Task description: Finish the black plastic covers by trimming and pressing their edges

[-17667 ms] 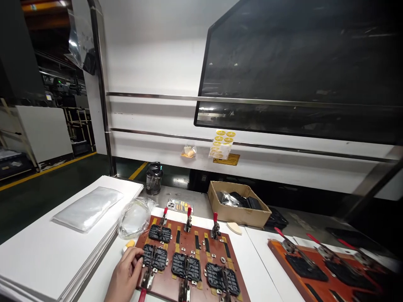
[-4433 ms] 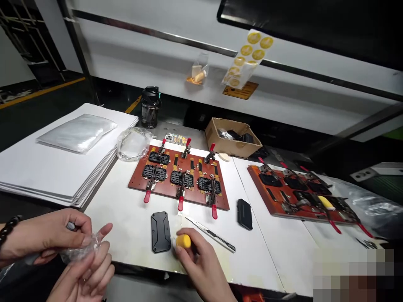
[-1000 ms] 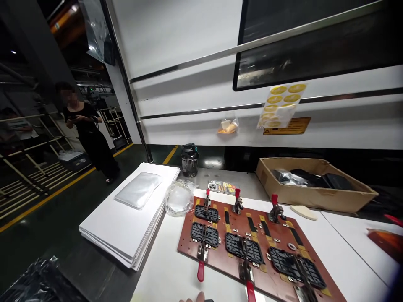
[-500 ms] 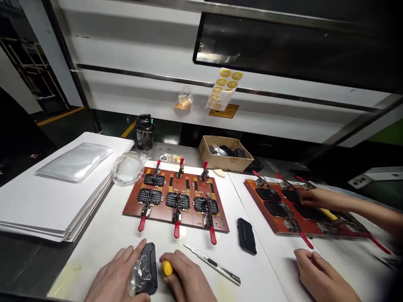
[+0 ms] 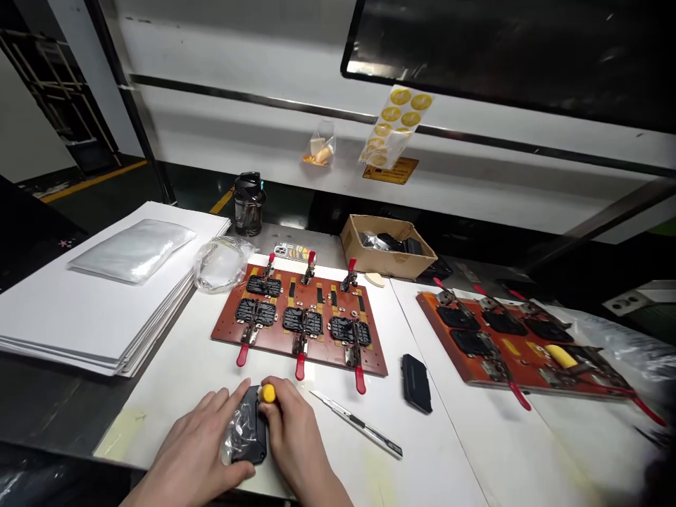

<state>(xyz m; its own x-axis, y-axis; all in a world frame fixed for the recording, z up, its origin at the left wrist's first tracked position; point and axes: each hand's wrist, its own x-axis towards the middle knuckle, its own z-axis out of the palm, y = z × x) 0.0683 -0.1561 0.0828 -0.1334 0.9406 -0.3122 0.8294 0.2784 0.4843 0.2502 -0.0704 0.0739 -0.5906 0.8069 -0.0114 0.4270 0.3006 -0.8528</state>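
Observation:
A black phone case (image 5: pixel 248 427) lies on the white table (image 5: pixel 454 451) near its front edge, partly covered by crinkled clear film (image 5: pixel 236 429). My left hand (image 5: pixel 203 443) rests over the case's left side, fingers spread flat on case and film. My right hand (image 5: pixel 293 440) is closed on a small yellow tool (image 5: pixel 267 393) and presses it at the case's top right corner. Just beyond stands a brown clamp board (image 5: pixel 298 320) with red-handled toggle clamps and several black parts.
A utility knife (image 5: pixel 356 423) and a second black case (image 5: pixel 416 382) lie to the right. A second clamp board (image 5: pixel 520 334) sits farther right. White sheets (image 5: pixel 95 317) with a plastic bag are stacked left. A cardboard box (image 5: pixel 388 246) and a dark jar (image 5: pixel 249 204) stand behind.
The co-worker's hands at the right board and table edge have left the view. My hands with the case and yellow tool stay put; the tool has shifted slightly up along the case.

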